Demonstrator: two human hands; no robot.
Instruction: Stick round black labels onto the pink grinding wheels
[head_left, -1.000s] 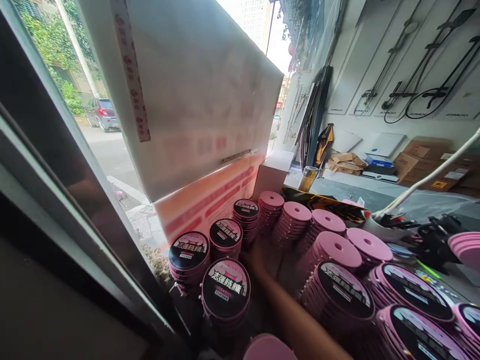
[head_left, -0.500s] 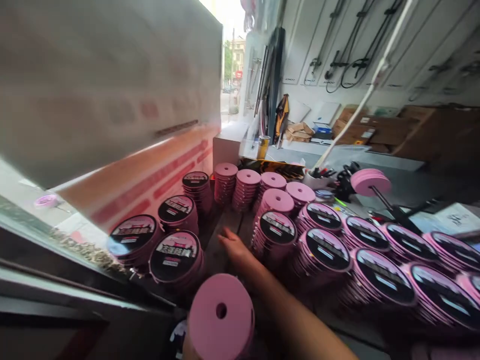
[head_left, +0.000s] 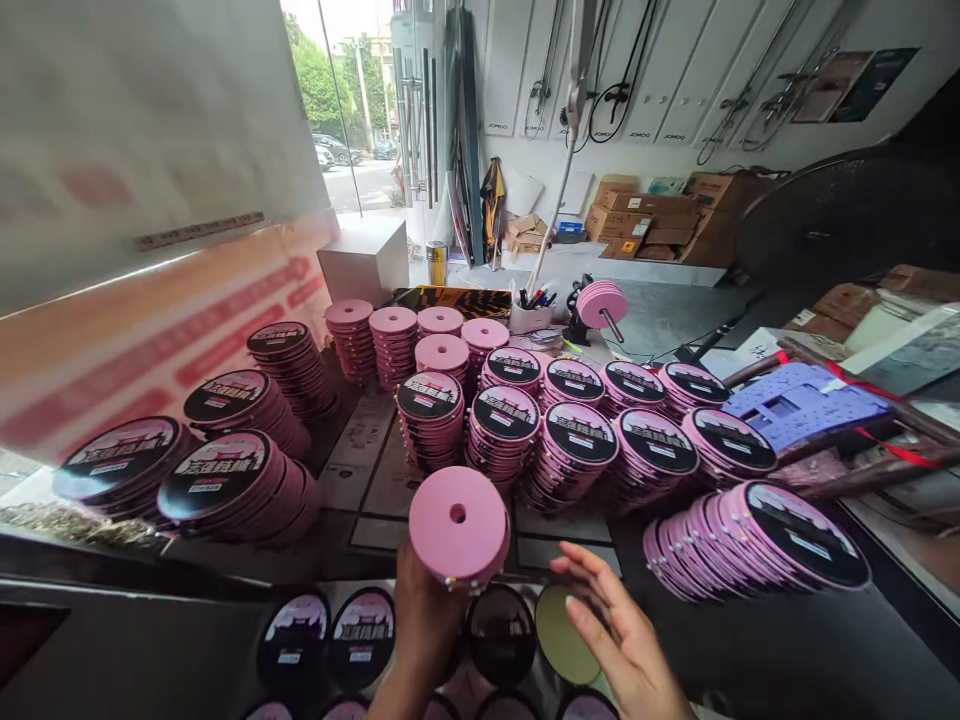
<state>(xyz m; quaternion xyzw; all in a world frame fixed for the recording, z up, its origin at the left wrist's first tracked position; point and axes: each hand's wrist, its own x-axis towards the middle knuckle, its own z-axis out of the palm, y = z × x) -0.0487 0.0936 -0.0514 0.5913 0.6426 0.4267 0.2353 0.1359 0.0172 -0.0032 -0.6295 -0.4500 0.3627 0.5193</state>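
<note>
My left hand [head_left: 427, 600] is wrapped round a stack of pink foam discs [head_left: 457, 522] with a hole in the middle and small pins along the edge. The stack's plain pink top faces me. To its right my right hand [head_left: 622, 640] hangs with fingers spread and nothing in them. Beneath both hands lies a sheet of round black labels [head_left: 363, 635], with one bare olive circle [head_left: 564, 632] beside my right fingers. Beyond stand labelled disc stacks [head_left: 429, 398] and plain-topped ones [head_left: 393, 320].
Four-sided white box [head_left: 364, 255] stands at the back left by the glass. Labelled stacks [head_left: 217, 475] line the left side, and one stack [head_left: 810, 535] leans over at right. Behind are a pen cup [head_left: 531, 315], discs on a spindle [head_left: 602, 303] and a blue-purple plastic piece [head_left: 802, 400].
The view has swung to the right. My right hand has drawn back from between the stacks towards me. The plain pink stack and my left hand round it now show clearly.
</note>
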